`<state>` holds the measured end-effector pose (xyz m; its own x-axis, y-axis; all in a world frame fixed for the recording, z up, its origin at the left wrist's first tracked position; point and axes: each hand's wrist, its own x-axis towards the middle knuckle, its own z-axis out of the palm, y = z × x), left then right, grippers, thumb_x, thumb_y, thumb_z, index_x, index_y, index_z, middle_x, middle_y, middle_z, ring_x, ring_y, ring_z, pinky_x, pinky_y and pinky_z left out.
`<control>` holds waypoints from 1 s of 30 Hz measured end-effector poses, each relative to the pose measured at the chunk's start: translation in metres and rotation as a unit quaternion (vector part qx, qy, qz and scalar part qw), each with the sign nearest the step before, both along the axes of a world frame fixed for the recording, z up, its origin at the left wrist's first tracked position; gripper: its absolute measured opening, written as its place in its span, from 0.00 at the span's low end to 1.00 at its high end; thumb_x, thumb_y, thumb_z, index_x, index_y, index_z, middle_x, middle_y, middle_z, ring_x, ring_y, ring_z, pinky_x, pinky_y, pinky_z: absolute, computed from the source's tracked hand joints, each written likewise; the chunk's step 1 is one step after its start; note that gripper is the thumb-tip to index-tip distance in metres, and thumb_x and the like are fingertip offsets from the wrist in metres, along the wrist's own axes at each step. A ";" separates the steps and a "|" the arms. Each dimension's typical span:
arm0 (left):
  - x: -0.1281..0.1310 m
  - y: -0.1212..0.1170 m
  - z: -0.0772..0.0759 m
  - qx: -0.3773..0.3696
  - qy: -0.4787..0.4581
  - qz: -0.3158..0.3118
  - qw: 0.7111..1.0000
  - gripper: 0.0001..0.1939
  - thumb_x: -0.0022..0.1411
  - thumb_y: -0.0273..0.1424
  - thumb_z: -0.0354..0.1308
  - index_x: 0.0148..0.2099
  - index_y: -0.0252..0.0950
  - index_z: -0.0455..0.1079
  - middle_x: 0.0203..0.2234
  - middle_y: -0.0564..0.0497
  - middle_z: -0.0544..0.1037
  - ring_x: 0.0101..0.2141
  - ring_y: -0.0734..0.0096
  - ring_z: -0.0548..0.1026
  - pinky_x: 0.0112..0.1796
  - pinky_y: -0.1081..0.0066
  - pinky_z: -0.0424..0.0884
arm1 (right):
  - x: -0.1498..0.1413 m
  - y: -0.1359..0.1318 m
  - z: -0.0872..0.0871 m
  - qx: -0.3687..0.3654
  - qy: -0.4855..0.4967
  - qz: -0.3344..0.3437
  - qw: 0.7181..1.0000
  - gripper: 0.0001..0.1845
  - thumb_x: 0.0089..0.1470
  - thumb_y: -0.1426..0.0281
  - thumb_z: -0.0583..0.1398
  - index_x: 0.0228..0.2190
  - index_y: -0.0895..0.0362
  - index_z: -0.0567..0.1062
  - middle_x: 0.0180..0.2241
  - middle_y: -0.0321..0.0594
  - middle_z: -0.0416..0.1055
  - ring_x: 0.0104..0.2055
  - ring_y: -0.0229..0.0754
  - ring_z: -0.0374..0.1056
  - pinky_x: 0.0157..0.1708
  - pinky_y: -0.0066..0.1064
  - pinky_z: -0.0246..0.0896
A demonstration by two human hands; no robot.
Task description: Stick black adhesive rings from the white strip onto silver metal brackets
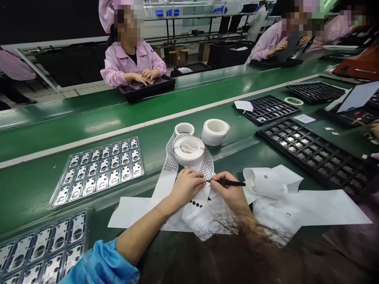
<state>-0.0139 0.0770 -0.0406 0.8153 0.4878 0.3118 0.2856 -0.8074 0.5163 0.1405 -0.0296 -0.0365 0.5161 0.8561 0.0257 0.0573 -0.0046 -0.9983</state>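
My right hand (229,189) grips a pair of slim black tweezers (233,183), their tips pointing left. Close to those tips is my left hand (189,183), its thumb and fingers pinched together; whatever lies between them is too small to make out. Just beyond both hands stands a roll of white sticker tape (189,159) with its strip printed in black rings (208,159). Two more white rolls are behind it, one at the left (184,128) and one at the right (215,132). White backing paper (136,211) lies under my forearms, with several black dots (195,203) near my left hand.
At the left are clear trays of metal plates, one farther (97,169) and one nearer (44,248). Crumpled backing paper (266,185) lies right of my hands. Black compartment trays (314,150) fill the right side. Across the green bench (166,106), a co-worker's hands rest on a dark tray (148,88).
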 end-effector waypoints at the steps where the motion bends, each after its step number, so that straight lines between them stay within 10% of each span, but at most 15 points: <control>1: 0.000 0.000 0.000 0.003 0.002 0.001 1.000 0.07 0.65 0.31 0.63 0.45 0.41 0.79 0.45 0.49 0.82 0.43 0.61 0.73 0.47 0.60 0.68 | 0.001 0.001 -0.001 -0.007 0.004 -0.001 1.000 0.16 0.46 0.58 0.69 0.28 0.56 0.73 0.32 0.40 0.74 0.32 0.44 0.71 0.36 0.37 0.66; 30: -0.003 0.006 0.000 -0.037 -0.036 -0.027 0.998 0.04 0.63 0.29 0.64 0.37 0.39 0.81 0.45 0.47 0.82 0.43 0.60 0.75 0.47 0.59 0.74 | -0.001 0.008 -0.001 -0.092 0.015 -0.033 0.995 0.14 0.43 0.59 0.66 0.24 0.54 0.70 0.21 0.36 0.74 0.26 0.47 0.73 0.31 0.37 0.65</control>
